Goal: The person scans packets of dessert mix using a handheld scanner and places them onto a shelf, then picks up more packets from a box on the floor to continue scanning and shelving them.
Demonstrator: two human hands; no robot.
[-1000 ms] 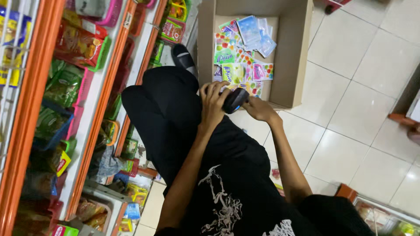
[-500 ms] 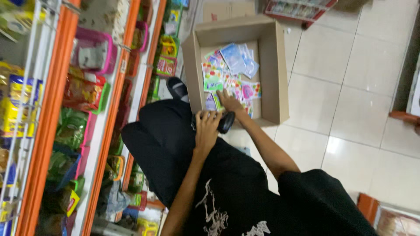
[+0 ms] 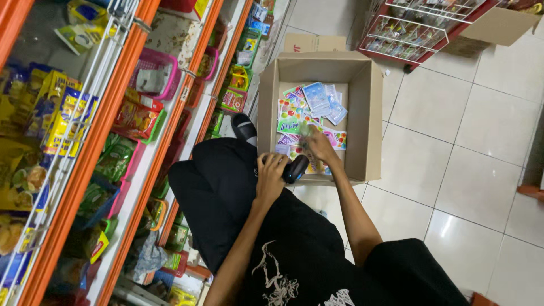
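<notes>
My right hand (image 3: pixel 321 146) is blurred inside the brown cardboard box (image 3: pixel 369 113); can't tell if it grips a sachet. My left hand (image 3: pixel 271 177) half covers a small black handheld device (image 3: pixel 295 168), kind unclear. Orange metal shelves (image 3: pixel 107 122) cut off at left edge; packet prints too small.

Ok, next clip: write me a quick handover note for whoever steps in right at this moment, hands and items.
Left hand: resting on the knee, gripping a small dark handheld device.
Right hand: reaching into the open cardboard box, fingers on the colourful sachets lying flat on its bottom; whether it has closed on one cannot be told.
The box sits on the tiled floor beside the orange shelves, which hold snack packets and baskets.
Done: box open.
Left: the sachets are all in the box.
</notes>
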